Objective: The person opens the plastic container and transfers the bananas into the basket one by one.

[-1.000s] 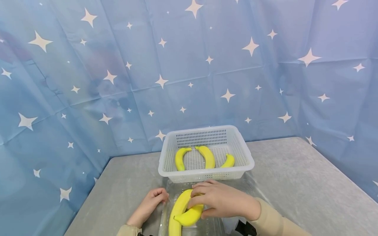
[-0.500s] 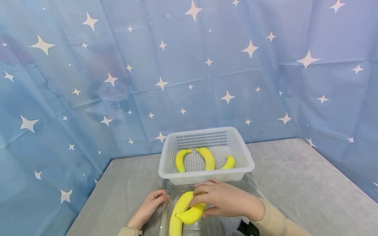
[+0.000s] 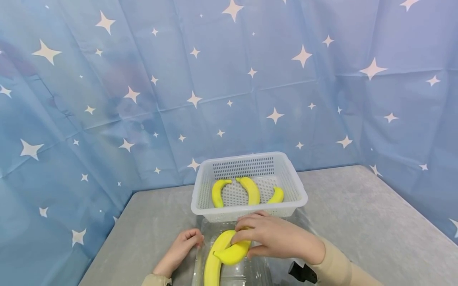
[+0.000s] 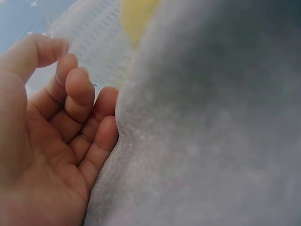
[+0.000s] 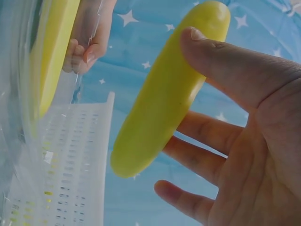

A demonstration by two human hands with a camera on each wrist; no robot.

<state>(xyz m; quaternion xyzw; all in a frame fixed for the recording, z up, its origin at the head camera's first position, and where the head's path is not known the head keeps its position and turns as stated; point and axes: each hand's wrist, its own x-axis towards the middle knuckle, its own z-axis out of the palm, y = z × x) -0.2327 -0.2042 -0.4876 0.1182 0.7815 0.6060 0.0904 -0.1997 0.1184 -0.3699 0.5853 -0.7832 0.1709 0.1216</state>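
Note:
My right hand (image 3: 273, 236) pinches a small yellow banana (image 3: 232, 255) between thumb and fingers. In the right wrist view this banana (image 5: 160, 108) hangs tilted, the thumb across its upper part and the little finger apart from it. In the head view it overlaps a longer banana (image 3: 212, 264), which lies lengthwise in a clear plastic tray (image 3: 255, 272). At the tray's left edge my left hand (image 3: 184, 244) rests with loosely bent fingers. The left wrist view shows that hand's palm (image 4: 47, 160) and nothing held in it.
Behind the tray stands a white perforated basket (image 3: 247, 209) with three bananas: one left (image 3: 217, 193), one middle (image 3: 252, 191), one smaller at the right (image 3: 276, 195). A grey table (image 3: 358, 222) lies beneath, backed by a blue star-patterned curtain (image 3: 229, 79).
My right hand has shifted slightly right and away from me, carrying the small banana along. The left hand and the longer banana stay in place; the head view tilts a little.

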